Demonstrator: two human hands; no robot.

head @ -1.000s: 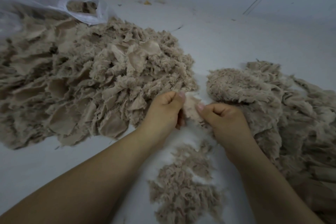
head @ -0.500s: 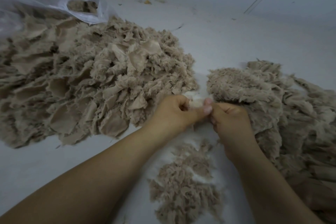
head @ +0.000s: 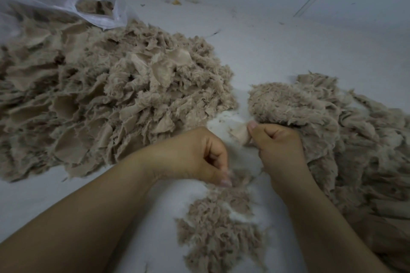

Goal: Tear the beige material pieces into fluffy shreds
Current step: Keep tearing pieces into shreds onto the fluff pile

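Beige piece [head: 240, 133] pinched in my right hand [head: 279, 150], far-right of my left hand [head: 199, 157], which pinches shreds [head: 237, 178] near the shred pile [head: 217, 232]

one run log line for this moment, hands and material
left hand: pinching tuft over small shred pile | right hand: gripping beige piece | phase: tearing | large piles both sides

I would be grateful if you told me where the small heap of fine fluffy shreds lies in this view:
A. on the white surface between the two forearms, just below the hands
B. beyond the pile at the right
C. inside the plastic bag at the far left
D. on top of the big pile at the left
A: the small heap of shreds lies on the white surface between the forearms, below the left hand and right hand.
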